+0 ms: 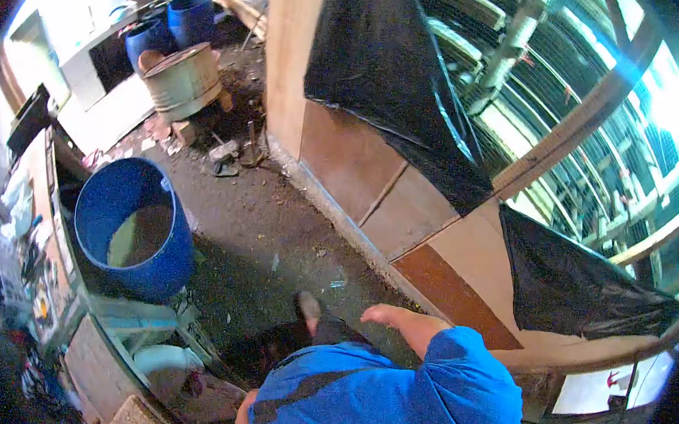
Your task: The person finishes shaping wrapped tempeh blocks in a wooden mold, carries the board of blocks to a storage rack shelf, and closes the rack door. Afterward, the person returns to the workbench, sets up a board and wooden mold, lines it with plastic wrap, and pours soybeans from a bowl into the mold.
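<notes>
The right hand (380, 315) is held over the dirt floor (253, 214), near the floor's right edge, where the wall rises. Its fingers are seen small and blurred, so it cannot be told whether they are spread or pressed together. Nearest to this hand, the reddish-brown panel (460, 295) is set low in the wall, along that same edge. Only a strip of the left arm (244, 412) is shown beside the blue shirt (389, 401); the left hand is hidden, and the state of its fingers cannot be told.

At the floor's left edge, the way is narrowed by an open blue barrel (175, 252), pale matter being seen inside, its kind unclear. Beside it, the counter (45, 172) is heaped along its outer edge with clutter (11, 228), too blurred to be sorted. A whitish basin (168, 357) is partly covered below it. At the floor's far end, a worn tub (179, 83) is stood before two blue drums (191, 19). The upper wall is partly hung with black plastic sheeting (389, 58). At the right, the wire mesh (552, 93) is washed out by glare.
</notes>
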### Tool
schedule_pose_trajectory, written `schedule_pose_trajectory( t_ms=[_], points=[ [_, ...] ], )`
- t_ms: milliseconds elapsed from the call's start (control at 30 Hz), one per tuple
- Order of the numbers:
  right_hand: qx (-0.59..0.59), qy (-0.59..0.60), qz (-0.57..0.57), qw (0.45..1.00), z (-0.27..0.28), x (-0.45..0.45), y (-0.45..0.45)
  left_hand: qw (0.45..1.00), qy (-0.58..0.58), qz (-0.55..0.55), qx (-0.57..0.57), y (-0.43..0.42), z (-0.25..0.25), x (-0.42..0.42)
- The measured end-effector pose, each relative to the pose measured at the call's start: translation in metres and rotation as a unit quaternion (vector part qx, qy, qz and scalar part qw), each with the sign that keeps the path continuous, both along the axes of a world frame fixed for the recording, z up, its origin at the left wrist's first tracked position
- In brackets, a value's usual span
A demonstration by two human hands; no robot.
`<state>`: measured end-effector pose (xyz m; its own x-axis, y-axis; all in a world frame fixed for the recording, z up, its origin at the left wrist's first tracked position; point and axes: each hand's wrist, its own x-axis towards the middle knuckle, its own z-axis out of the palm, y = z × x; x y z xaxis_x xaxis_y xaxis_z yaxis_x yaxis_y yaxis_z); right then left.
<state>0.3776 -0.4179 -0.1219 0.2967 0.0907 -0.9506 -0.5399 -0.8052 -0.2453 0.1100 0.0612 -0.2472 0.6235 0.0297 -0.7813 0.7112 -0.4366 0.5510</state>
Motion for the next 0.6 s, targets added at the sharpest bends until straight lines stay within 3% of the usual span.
schedule_pose_trajectory(
  t_ms=[67,100,133,167,233,300,367,433,500,533,600],
  points=[
    [0.051,-0.171,-0.155,0.972,0.010,0.005,-0.015,1.000,0.002,-0.013,0.008,0.002,0.006,0.009],
    [0.057,-0.173,-0.165,0.969,0.012,0.010,-0.021,1.000,0.003,-0.019,0.013,0.002,0.007,0.015],
    [0.042,-0.220,-0.274,0.935,0.012,0.017,-0.028,1.000,0.003,-0.023,0.018,0.003,0.010,0.020],
    [0.025,-0.261,-0.379,0.887,0.012,0.023,-0.035,0.999,0.003,-0.027,0.024,0.003,0.012,0.027],
    [-0.029,-0.381,-0.443,0.811,-0.052,0.042,-0.085,0.999,0.006,-0.035,0.034,-0.002,0.019,0.043],
    [-0.077,-0.511,-0.524,0.677,-0.034,0.067,-0.120,0.998,0.010,-0.046,0.043,-0.009,0.025,0.057],
    [-0.111,-0.607,-0.555,0.557,0.025,0.091,-0.156,0.997,0.015,-0.060,0.053,-0.015,0.027,0.071],
    [-0.164,-0.651,-0.538,0.510,0.102,0.109,-0.185,0.995,0.016,-0.078,0.059,-0.024,0.025,0.085],
    [-0.206,-0.770,-0.448,0.404,0.129,0.129,-0.223,0.992,0.016,-0.106,0.065,-0.030,0.028,0.104],
    [-0.212,-0.765,-0.457,0.401,0.143,0.133,-0.236,0.990,0.017,-0.124,0.066,-0.036,0.031,0.116],
    [-0.176,-0.751,-0.453,0.447,0.166,0.141,-0.255,0.985,0.006,-0.160,0.063,-0.037,0.023,0.135]
  ],
)
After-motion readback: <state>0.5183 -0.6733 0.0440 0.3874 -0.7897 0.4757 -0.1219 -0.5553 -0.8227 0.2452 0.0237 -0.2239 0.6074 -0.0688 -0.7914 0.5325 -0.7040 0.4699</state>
